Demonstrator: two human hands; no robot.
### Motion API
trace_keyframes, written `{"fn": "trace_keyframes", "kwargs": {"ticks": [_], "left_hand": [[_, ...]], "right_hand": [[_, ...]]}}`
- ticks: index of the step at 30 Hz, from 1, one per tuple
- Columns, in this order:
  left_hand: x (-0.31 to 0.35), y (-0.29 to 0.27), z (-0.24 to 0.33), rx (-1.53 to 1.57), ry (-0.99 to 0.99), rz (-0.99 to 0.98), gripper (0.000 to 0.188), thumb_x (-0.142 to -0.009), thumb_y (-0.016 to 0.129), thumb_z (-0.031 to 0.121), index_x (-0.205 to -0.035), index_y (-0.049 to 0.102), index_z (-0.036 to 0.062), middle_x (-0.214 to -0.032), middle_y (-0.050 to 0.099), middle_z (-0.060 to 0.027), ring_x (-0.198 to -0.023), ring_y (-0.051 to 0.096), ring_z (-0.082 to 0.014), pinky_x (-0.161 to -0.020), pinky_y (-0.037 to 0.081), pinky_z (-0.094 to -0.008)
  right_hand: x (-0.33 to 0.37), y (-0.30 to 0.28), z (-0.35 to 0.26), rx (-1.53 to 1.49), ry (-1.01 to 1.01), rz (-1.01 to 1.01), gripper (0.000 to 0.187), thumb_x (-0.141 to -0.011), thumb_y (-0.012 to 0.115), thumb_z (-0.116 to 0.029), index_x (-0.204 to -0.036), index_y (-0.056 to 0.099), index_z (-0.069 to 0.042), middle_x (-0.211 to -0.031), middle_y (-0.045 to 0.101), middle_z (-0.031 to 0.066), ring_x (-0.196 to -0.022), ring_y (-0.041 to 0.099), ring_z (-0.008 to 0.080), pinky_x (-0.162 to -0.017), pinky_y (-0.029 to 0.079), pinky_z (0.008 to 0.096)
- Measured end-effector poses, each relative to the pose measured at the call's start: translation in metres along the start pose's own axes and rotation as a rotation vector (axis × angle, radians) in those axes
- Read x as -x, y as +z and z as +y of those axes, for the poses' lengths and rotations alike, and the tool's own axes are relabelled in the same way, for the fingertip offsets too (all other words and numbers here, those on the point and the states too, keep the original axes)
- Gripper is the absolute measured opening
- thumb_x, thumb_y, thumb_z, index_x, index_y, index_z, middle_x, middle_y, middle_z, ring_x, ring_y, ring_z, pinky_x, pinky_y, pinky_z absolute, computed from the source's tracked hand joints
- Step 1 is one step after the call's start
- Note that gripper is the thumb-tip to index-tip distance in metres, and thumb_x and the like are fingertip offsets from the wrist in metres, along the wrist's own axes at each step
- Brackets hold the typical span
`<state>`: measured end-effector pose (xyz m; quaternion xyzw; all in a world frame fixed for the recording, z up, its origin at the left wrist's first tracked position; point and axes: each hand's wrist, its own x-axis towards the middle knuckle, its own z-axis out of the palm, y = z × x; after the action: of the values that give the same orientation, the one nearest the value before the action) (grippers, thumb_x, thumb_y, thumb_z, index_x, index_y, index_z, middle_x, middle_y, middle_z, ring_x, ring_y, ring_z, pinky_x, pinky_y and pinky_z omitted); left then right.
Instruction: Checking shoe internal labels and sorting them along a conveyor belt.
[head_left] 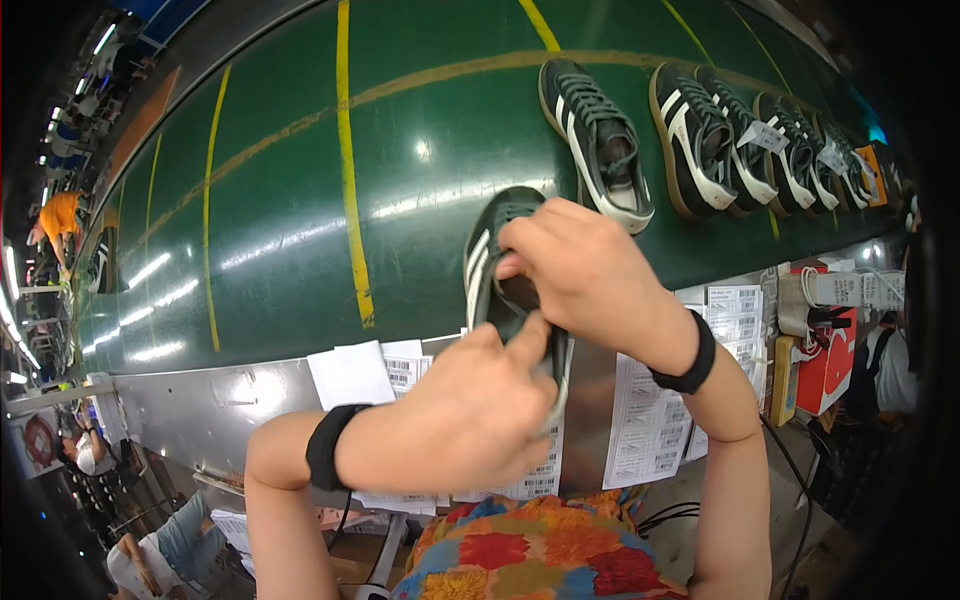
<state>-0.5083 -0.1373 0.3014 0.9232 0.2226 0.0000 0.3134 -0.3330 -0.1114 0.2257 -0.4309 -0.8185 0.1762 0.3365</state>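
A dark sneaker [480,262] with white side stripes lies toe-away at the near edge of the green conveyor belt, its heel reaching over the metal edge. My right hand [590,268] bends over its laces and opening, fingers closed on the tongue area. Lower down, my left hand [460,410] grips the heel end, with the index finger reaching to the shoe's opening. Both hands cover much of the upper, so the exact finger contact inside is hidden. Just beyond to the right stands another dark sneaker [570,112], apart from my hands.
Several matching sneakers [682,130] line the belt at the right, some with white tags. Barcode label sheets [640,425] lie on the metal ledge [250,400] near me. A red box [828,365] and cables sit right. Another person [60,222] in orange is far left.
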Motion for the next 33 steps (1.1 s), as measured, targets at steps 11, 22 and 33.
{"fn": "trace_keyframes", "kwargs": {"ticks": [11,22,33], "left_hand": [[0.006,0.008,0.034,0.001,0.11,-0.143,0.03,-0.067,0.075,0.027,-0.065,0.058,0.0019,-0.067,0.05,-0.0121,-0.114,0.056,-0.0387,-0.063,0.039,-0.0367],[0.0,-0.005,0.029,0.164,-0.052,-0.128,0.032,-0.07,0.078,0.029,-0.068,0.06,0.0023,-0.088,0.062,-0.0238,-0.094,0.06,-0.0279,-0.064,0.04,-0.0345],[-0.01,0.013,0.039,0.123,0.006,-0.072,0.03,-0.066,0.077,0.023,-0.069,0.059,-0.0002,-0.118,0.055,-0.0405,-0.077,0.057,-0.0285,-0.068,0.042,-0.034]], "right_hand": [[0.003,0.024,0.074,-1.126,0.879,-0.165,0.03,-0.1,0.058,-0.026,-0.085,0.062,0.0,-0.053,0.051,-0.0012,-0.043,0.05,0.0091,-0.043,0.043,0.0235],[0.027,-0.044,-0.026,-0.047,0.216,-0.206,0.041,-0.071,0.083,-0.022,-0.101,0.064,-0.001,-0.095,0.066,0.0138,-0.086,0.065,0.0302,-0.075,0.052,0.0358],[0.023,-0.029,0.021,-0.499,0.537,-0.088,0.012,-0.081,0.071,-0.01,-0.08,0.073,0.002,-0.06,0.064,0.0098,-0.05,0.055,0.0181,-0.051,0.044,0.0318]]}}
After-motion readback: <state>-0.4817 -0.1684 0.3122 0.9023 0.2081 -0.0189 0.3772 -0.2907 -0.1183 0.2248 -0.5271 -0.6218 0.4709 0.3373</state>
